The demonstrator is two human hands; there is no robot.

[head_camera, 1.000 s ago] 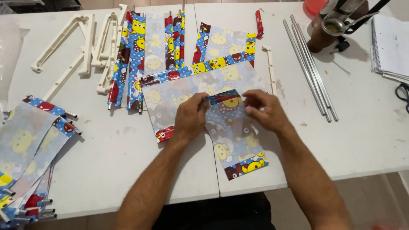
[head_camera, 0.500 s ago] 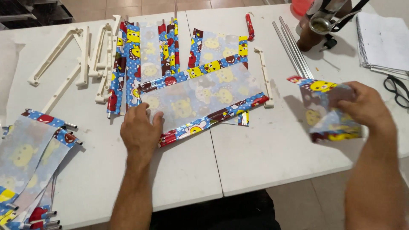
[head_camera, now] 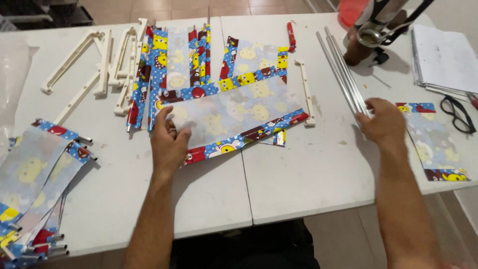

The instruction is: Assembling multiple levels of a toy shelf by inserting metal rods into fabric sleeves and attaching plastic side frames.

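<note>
White table [head_camera: 298, 184], left hand [head_camera: 169, 139] on patterned sheet [head_camera: 234, 114], right hand [head_camera: 383, 119] at metal rods [head_camera: 341, 74]

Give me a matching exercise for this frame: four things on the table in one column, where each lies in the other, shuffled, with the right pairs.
Things:
1. metal rods
2. glasses
3. white plastic frames
4. printed sheet

Places:
A. far left of the table
B. under the left hand
C. at the right hand fingertips
D. right edge, below the notebook

Pairs: 1-C, 2-D, 3-A, 4-B
</note>
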